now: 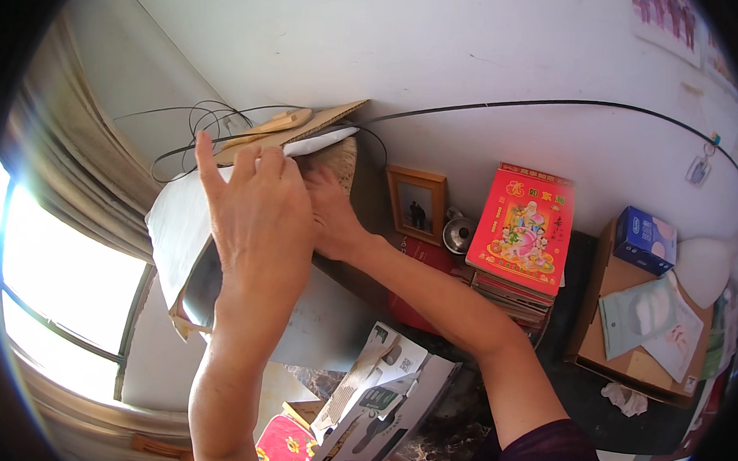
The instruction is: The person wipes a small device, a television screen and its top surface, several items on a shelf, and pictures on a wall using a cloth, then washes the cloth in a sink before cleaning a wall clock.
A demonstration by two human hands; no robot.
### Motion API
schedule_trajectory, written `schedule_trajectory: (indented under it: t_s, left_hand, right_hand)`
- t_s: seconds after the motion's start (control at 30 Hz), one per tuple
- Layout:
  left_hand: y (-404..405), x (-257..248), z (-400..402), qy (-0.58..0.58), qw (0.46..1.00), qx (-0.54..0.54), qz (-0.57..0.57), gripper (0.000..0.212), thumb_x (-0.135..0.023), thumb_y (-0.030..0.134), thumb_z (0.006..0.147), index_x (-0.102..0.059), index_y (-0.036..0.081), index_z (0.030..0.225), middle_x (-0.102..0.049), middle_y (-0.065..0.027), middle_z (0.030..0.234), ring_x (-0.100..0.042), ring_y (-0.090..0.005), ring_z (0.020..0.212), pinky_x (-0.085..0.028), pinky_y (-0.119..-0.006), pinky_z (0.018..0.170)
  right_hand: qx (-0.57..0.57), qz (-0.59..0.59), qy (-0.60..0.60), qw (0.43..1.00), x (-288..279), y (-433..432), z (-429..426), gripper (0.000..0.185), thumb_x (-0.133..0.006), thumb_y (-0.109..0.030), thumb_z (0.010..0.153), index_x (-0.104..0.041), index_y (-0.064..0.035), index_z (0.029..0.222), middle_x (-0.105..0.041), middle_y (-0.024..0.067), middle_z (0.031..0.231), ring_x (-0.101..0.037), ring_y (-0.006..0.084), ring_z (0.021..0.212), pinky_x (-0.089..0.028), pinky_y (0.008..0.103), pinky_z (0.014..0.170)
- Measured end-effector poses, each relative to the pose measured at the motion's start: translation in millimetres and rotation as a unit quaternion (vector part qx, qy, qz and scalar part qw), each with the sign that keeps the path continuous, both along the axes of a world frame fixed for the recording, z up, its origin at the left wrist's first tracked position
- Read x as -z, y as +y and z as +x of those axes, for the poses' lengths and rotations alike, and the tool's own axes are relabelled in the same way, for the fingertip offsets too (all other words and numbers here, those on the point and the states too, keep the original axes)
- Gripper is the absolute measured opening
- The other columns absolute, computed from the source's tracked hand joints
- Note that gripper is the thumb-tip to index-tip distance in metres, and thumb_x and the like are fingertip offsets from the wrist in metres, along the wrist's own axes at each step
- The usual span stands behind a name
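My left hand [262, 204] is raised at the top of a bulky boxy object [328, 321], its back towards me. One finger sticks up and the others bend over the near edge of a cardboard sheet [330, 119]. Right beside it, my right hand [330, 210] reaches in below the sheet, its fingertips in shadow. A white padded item [320, 142] pokes out under the cardboard. Whether either hand grips anything is hidden. A pale sheet [181, 216] covers the object's left side, and a light wooden piece [275, 126] lies on the cardboard.
Thin black cable [204, 121] loops behind the cardboard. To the right stand a framed photo [416, 205], a metal funnel-like item [459, 233] and a stack topped by a red calendar [523, 228]. A printed carton [379, 410] tilts below my arms. Farther right, a cardboard box [593, 339] carries a blue box [645, 239].
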State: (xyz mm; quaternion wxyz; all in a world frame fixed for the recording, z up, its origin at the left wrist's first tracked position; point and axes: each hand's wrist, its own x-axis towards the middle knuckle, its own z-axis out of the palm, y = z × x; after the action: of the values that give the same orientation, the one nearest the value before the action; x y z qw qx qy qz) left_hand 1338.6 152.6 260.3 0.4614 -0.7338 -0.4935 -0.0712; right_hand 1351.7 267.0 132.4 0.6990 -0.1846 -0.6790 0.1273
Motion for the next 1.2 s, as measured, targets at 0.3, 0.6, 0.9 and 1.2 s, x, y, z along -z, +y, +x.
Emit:
schedule_trajectory:
  t_s: [0.3, 0.6, 0.9, 1.2]
  left_hand:
    - [2.3, 11.3, -0.2, -0.026, 0.999, 0.012, 0.016, 0.016, -0.051, -0.001, 0.073, -0.062, -0.003, 0.085, -0.055, -0.0086, 0.083, -0.054, -0.0226, 0.087, -0.018, -0.056, 0.108]
    - [0.3, 23.8, -9.6, -0.021, 0.999, 0.041, 0.012, 0.016, -0.053, 0.001, 0.072, -0.062, -0.005, 0.084, -0.057, -0.0127, 0.090, -0.053, -0.0233, 0.088, -0.023, -0.052, 0.108]
    - [11.2, 27.5, -6.9, -0.069, 0.993, 0.097, 0.024, 0.014, -0.051, 0.001, 0.072, -0.062, -0.004, 0.080, -0.057, -0.0115, 0.086, -0.053, -0.0237, 0.089, -0.025, -0.047, 0.108]
    - [-31.0, 61.4, -10.1, 0.024, 0.996, 0.036, -0.080, 0.025, -0.053, 0.001, 0.076, -0.059, -0.005, 0.100, -0.057, -0.0174, 0.112, -0.048, -0.0292, 0.115, -0.024, -0.049, 0.108]
  right_hand:
    - [-0.034, -0.086, -0.355, 0.930, -57.0, 55.5, 14.0, 0.050, -0.041, -0.042, 0.086, -0.055, -0.0079, 0.119, -0.052, 0.0206, 0.124, -0.046, 0.0337, 0.119, -0.033, 0.0416, 0.101]
    - [0.274, -0.187, -0.289, 0.898, -28.4, 101.3, -22.9, 0.056, -0.046, -0.048, 0.083, -0.051, -0.0123, 0.126, -0.048, 0.0183, 0.131, -0.041, 0.0324, 0.125, -0.033, 0.0408, 0.102]
    - [-0.234, -0.238, -0.075, 0.940, 21.2, 41.2, 38.3, 0.041, -0.055, -0.018, 0.081, -0.053, -0.0005, 0.118, -0.049, 0.0194, 0.127, -0.039, 0.0331, 0.125, -0.032, 0.0360, 0.103]
    - [-0.046, -0.058, 0.051, 0.996, 71.5, 15.7, 16.7, 0.047, -0.053, -0.012, 0.080, -0.047, 0.0043, 0.124, -0.034, 0.0212, 0.139, -0.029, 0.0349, 0.131, -0.021, 0.0365, 0.109]
